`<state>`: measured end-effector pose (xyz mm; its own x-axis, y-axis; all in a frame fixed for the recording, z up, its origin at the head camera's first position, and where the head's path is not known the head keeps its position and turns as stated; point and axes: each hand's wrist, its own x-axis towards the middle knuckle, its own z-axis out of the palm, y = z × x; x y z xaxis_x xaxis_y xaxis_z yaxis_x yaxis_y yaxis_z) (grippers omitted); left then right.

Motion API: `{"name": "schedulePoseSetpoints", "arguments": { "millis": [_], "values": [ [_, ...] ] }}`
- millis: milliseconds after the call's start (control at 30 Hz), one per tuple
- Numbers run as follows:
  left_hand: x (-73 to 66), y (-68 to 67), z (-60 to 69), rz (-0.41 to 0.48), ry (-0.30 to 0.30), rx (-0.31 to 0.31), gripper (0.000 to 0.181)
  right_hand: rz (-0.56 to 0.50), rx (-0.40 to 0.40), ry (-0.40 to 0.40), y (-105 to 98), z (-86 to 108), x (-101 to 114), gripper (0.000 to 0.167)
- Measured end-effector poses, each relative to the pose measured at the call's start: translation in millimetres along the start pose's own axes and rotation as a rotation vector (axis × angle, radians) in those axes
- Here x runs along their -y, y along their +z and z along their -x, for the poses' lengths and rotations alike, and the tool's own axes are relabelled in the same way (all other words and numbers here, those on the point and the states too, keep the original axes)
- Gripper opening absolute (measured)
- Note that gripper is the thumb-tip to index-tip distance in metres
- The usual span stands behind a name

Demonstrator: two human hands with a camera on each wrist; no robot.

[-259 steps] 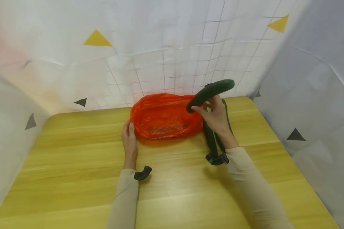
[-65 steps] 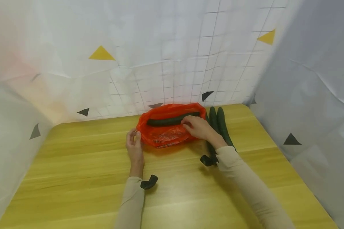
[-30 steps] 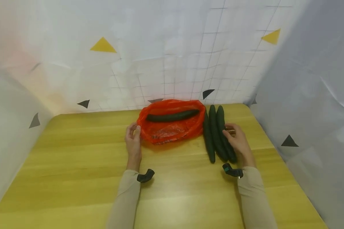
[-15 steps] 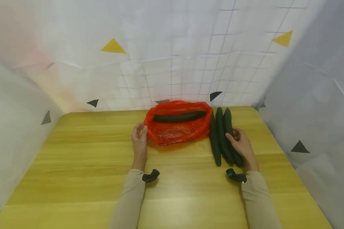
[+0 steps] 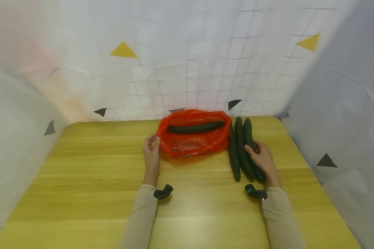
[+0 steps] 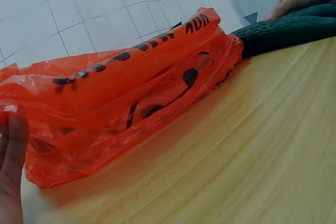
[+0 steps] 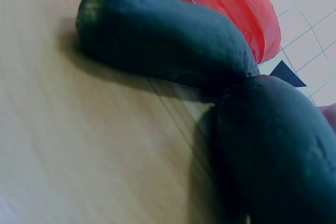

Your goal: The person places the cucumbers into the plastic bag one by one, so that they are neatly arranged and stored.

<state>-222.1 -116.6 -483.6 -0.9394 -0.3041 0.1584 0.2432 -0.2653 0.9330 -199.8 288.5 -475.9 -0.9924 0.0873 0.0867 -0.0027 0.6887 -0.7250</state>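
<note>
An orange-red plastic bag stands with its mouth spread at the back middle of the table. One cucumber lies inside it, along the far wall. My left hand pinches the bag's left rim; in the left wrist view its fingers are under the rim's edge. Right of the bag, three cucumbers lie side by side: a left one, a middle one and a right one. My right hand grips the right one around its middle, thumb on top. Large cucumber ends fill the right wrist view.
The wooden table extends in front of the bag and to both sides. A white sheet wall with grid lines rises right behind the bag. Another sheet borders the right edge. Dark wrist devices sit at both cuffs.
My right hand set the cucumber it held into the bag, let go, and moved right to the outermost cucumber, where its fingers closed. My left hand stayed at the bag's rim.
</note>
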Motion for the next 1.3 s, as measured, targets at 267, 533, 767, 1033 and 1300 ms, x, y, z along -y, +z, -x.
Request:
{"name": "schedulePoseSetpoints", "arguments": {
  "millis": [267,533,767,1033,1300],
  "values": [
    [3.6,3.3,2.4,0.039,-0.017,0.009,0.036,-0.009,0.002,0.042,-3.4,5.1,-2.4,0.070],
    [4.7,8.0,2.7,0.042,-0.030,0.011,0.034,0.013,-0.016,0.045,-7.8,6.9,-1.9,0.068],
    [4.3,8.4,1.6,0.049,-0.020,0.007,0.035,0.042,-0.022,0.048,-8.4,7.9,-0.5,0.063],
    [3.6,8.1,1.2,0.037,-0.026,0.006,0.033,0.054,-0.017,0.073,-9.1,9.6,1.9,0.065],
    [-2.7,-0.1,-1.9,0.027,-0.019,-0.018,0.036,0.023,-0.034,0.082,-2.6,4.4,8.8,0.064]
  ]
}}
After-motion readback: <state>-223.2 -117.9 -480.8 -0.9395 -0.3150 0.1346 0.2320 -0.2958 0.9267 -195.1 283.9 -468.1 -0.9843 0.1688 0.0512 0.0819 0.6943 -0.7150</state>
